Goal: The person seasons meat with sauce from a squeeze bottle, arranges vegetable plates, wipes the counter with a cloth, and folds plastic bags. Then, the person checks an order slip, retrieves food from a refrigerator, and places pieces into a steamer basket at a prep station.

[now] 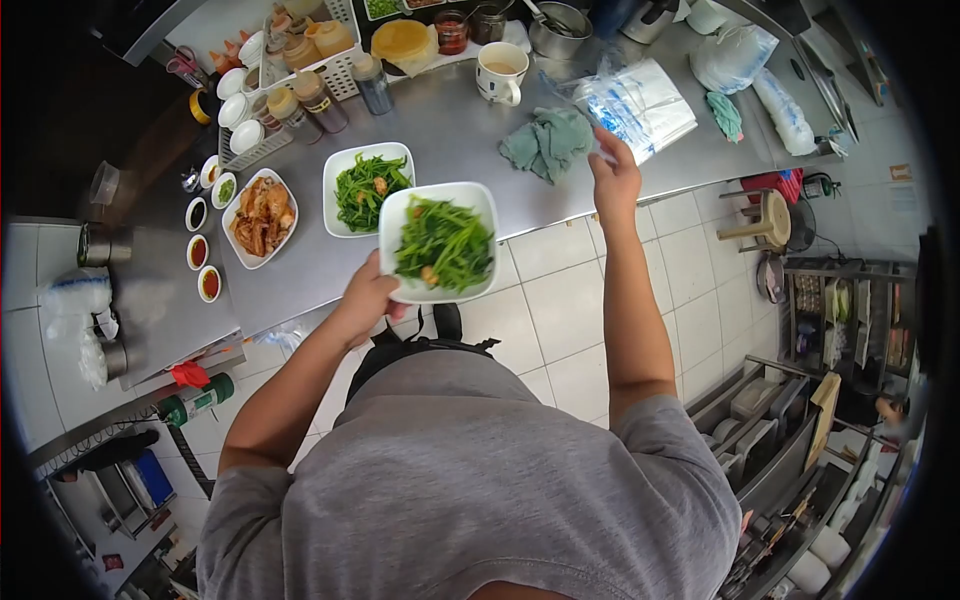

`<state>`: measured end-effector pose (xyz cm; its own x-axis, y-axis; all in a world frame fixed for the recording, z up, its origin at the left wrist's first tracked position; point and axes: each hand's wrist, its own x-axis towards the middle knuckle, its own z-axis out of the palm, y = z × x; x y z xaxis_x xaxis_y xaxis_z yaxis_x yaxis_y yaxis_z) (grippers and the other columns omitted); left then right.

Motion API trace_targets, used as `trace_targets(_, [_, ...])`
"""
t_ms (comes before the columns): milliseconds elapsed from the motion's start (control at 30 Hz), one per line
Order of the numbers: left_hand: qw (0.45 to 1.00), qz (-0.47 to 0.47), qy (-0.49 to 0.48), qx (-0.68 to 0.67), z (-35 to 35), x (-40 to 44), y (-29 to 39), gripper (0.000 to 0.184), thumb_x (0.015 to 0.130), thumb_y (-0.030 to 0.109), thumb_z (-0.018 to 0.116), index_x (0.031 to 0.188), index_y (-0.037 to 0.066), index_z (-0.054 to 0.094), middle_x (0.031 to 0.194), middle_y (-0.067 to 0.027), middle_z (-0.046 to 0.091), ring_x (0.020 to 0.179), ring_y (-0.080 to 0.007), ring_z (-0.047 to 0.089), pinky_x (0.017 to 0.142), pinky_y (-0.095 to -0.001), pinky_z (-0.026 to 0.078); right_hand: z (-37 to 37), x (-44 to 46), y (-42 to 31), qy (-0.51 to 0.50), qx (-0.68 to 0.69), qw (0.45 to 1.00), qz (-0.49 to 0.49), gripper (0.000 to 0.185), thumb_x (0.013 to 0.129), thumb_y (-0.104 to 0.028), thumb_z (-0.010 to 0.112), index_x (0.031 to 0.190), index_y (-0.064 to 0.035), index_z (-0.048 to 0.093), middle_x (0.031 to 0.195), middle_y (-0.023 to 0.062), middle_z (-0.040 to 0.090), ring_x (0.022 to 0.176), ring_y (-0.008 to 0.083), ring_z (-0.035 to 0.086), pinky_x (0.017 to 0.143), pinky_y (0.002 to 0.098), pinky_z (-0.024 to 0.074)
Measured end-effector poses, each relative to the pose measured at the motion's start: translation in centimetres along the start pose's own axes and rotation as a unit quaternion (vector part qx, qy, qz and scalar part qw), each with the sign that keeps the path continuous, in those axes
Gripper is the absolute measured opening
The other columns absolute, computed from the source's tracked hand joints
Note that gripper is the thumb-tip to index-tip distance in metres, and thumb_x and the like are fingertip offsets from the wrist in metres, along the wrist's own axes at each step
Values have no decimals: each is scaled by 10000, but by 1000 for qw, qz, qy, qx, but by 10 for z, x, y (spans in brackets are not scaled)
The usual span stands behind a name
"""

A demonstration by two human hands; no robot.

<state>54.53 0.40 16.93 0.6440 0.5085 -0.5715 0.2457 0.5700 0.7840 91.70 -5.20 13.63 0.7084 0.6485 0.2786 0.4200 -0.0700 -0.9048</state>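
My left hand (372,295) grips the near left edge of a white square bowl (490,245) and holds it up off the counter. Leafy green vegetables (440,240) with small brown pieces fill it. Behind it, a second white bowl of greens (372,190) stands on the steel counter. My right hand (617,178) reaches over the counter's front edge, fingers stretched out and apart. Its fingertips are between a crumpled green cloth (550,143) and a stack of white plastic bags (640,108); whether they touch either is unclear.
A plate of browned meat (262,220) and several small sauce cups (198,252) stand at the left. Sauce bottles (318,100) and a mug (501,73) line the back. Beyond the counter's front edge lies a tiled floor (560,290) with a stool (765,220).
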Motion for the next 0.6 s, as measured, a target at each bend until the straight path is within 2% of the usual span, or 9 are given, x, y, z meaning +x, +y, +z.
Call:
trace_targets(100, [997, -6, 64, 50, -14, -19, -1, 400, 826, 47, 412, 1222, 16, 372, 768, -94, 555, 517, -128, 494, 436, -244, 407, 7, -20, 24, -67, -81, 992, 63, 340, 765, -41, 636, 1103, -71, 643, 1077, 110, 625, 976, 244, 584, 854, 340, 466])
trace_targets(167, [993, -32, 80, 76, -12, -20, -4, 392, 831, 45, 409, 1220, 16, 373, 775, -102, 558, 508, -125, 490, 435, -246, 410, 28, -18, 27, -57, -109, 992, 17, 292, 763, -82, 661, 1054, -81, 661, 1017, 97, 619, 945, 269, 575, 830, 380, 459])
trace_targets(233, [994, -26, 80, 70, -1, -6, -11, 384, 840, 38, 408, 1222, 14, 369, 772, -105, 561, 507, -127, 496, 433, -249, 411, 48, -9, 27, -65, -360, 914, -176, 220, 744, -124, 686, 961, -92, 679, 976, 92, 609, 959, 288, 563, 821, 405, 442])
trace_targets(267, [994, -35, 69, 75, 6, 4, -15, 378, 848, 38, 409, 1223, 13, 367, 770, -105, 562, 509, -129, 501, 433, -252, 411, 57, -2, 29, -88, -390, 903, -157, 161, 721, -143, 698, 875, -100, 678, 955, 81, 602, 977, 307, 544, 823, 410, 425])
trace_targets(400, [993, -31, 64, 98, 26, 54, -26, 338, 877, 48, 403, 1208, 5, 351, 757, -108, 565, 491, -140, 507, 428, -278, 421, 63, 1, -13, -80, -318, 920, -213, 121, 707, -122, 697, 820, -82, 676, 924, 94, 615, 919, 313, 575, 787, 419, 451])
trace_targets(467, [991, -28, 75, 104, 30, 74, -31, 324, 878, 46, 398, 1196, 4, 351, 752, -111, 565, 491, -142, 511, 428, -282, 423, 63, -2, -12, -202, -223, 944, -133, 89, 697, -93, 692, 780, -61, 678, 869, 128, 622, 835, 331, 603, 740, 424, 473])
trace_targets(500, [990, -24, 87, 112, 32, 83, -33, 310, 879, 44, 393, 1183, 4, 351, 748, -113, 565, 490, -144, 514, 427, -286, 424, 63, -4, -12, -202, -224, 944, -133, 89, 697, -93, 692, 780, -61, 678, 869, 128, 622, 835, 331, 603, 740, 424, 473])
trace_targets(567, [989, -20, 93, 115, 33, 92, -32, 275, 880, 41, 390, 1151, 5, 358, 734, -114, 564, 496, -145, 521, 423, -284, 422, 66, -7, -10, -318, -221, 911, -142, 44, 690, -57, 677, 731, -42, 672, 826, 161, 620, 778, 345, 614, 702, 422, 488])
trace_targets(600, [988, -19, 101, 112, 35, 93, -29, 270, 879, 40, 391, 1145, 5, 358, 726, -111, 564, 495, -145, 520, 419, -283, 420, 68, -10, -4, -315, -222, 909, -157, 11, 687, -53, 666, 697, -49, 668, 854, 168, 612, 794, 347, 612, 711, 413, 489])
